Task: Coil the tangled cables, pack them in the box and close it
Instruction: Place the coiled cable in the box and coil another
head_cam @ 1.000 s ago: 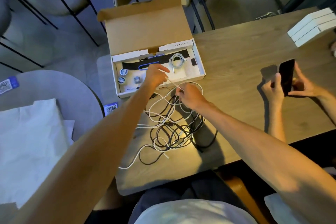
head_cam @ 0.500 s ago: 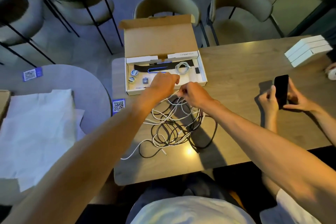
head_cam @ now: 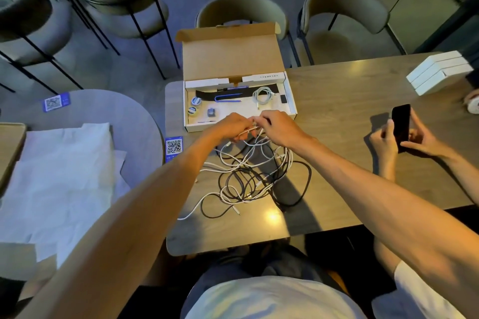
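A tangle of white and black cables lies on the wooden table in front of me. Just beyond it stands an open cardboard box with its lid tilted back. Inside the box lie a coiled white cable, a black strap and small round items. My left hand and my right hand meet at the tangle's far edge, right by the box's near wall. Both pinch white cable strands between curled fingers.
Another person's hands hold a dark phone at the right. White flat boxes are stacked at the far right. A QR sticker sits at the table's left edge. White cloth covers a round table on the left. Chairs stand behind the table.
My left hand has drawn back from the box to the tangle, and both hands have come together on the white strands. The view has shifted back and up.
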